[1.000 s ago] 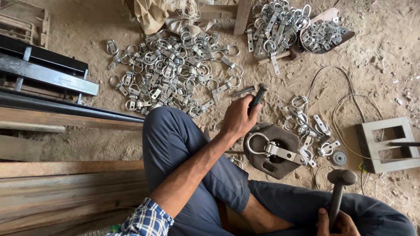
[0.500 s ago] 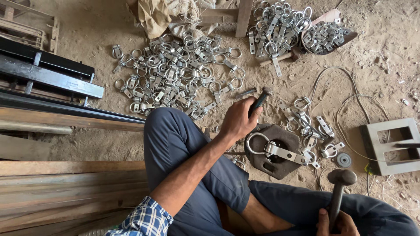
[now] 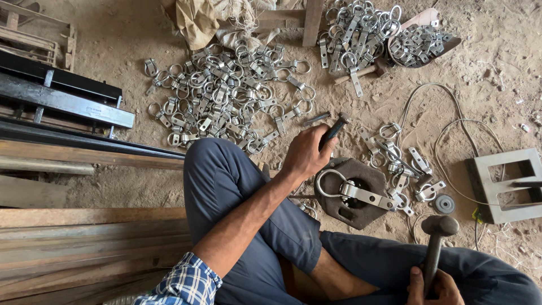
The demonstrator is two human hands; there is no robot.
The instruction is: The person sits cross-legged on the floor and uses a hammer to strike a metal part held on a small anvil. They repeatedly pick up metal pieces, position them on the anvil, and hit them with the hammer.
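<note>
We see the left hand (image 3: 305, 153) closed around a short dark punch (image 3: 334, 129), whose long axis tilts up and to the far right out of the fist. Its grip is tight around the shaft. Just to the near right of that hand lies the ring clamp (image 3: 353, 191) — a bright steel loop joined to a flat strap — resting on a dark, rough, six-sided iron block (image 3: 361, 212) on the sandy floor (image 3: 497, 68). The strap's long axis runs left to right, dipping slightly nearer at its right end. The left hand is the nearer of the two to it.

The right hand (image 3: 432, 285), at the near edge, wraps the handle of a hammer (image 3: 437, 237) — head up, dull and rounded, well apart from the block.

Farther off, a wide heap of finished clamps (image 3: 226, 96) spreads over the floor, a second pile (image 3: 353, 28) sits at the far side, and a few loose pieces (image 3: 401, 155) lie right of the block. A pale cable (image 3: 446, 130) loops nearby.
</note>
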